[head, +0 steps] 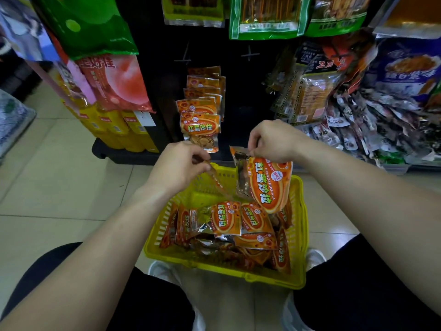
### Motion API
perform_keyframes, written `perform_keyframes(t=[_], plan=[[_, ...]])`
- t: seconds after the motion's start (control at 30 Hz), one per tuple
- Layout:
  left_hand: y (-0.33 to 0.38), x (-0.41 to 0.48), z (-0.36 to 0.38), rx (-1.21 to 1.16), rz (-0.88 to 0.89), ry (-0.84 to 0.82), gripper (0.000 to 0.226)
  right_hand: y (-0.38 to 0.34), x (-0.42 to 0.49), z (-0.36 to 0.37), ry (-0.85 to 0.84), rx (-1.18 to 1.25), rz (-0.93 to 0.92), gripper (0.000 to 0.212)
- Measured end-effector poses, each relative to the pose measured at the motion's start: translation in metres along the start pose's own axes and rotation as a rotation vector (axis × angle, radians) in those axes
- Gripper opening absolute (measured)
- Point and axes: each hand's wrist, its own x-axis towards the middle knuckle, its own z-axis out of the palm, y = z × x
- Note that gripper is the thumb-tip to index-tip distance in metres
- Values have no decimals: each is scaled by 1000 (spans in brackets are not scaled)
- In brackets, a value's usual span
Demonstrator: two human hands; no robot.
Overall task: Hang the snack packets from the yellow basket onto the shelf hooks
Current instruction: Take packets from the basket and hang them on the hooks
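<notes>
Right hand [272, 139] had its fingers curled, pinching the top corner of an orange packet [270, 187] that dangled label-out just above the far side of the yellow basket [301, 235]. Left hand [179, 163] was pinching too, on a second packet [218, 180] over the basket's far left corner. That one was blurred and nearly edge-on, so I couldn't read anything off it.

Inside the basket was a heap of loose packets [226, 218] of the same orange kind, lying every which way. Straight beyond the basket, a column of hung packets [200, 124] overlapped each other on the dark shelf [162, 68], with two black hooks [249, 54] higher up.

Beyond the basket to the left stood yellow boxes [112, 130], and off to the right was a big pile of silvery packets [381, 130]. The basket itself sat on the tiled floor [59, 175], with white shoes [164, 273] just beside its near corners.
</notes>
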Motion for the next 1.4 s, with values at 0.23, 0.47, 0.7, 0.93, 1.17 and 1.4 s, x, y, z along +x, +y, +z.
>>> perform_keyframes(t=[0.23, 0.47, 0.7, 0.93, 1.17, 1.4], plan=[[-10, 0, -1, 300, -30, 158, 15, 21, 1, -2, -21, 2, 6, 7], [-6, -3, 11, -103, -104, 112, 14, 23, 0, 0, -104, 108, 22, 14], [14, -7, 20, -309, -21, 45, 12, 2, 5, 5, -114, 275, 40, 17], [12, -7, 21, -336, -12, 54, 13, -9, 9, 5, -205, 536, 31, 19], [10, -6, 12, -480, -97, 40, 7, -6, 13, 8, -85, 425, 10, 29], [23, -11, 0, -706, -90, 11, 9, -5, 14, 7, 118, 167, 5, 43]])
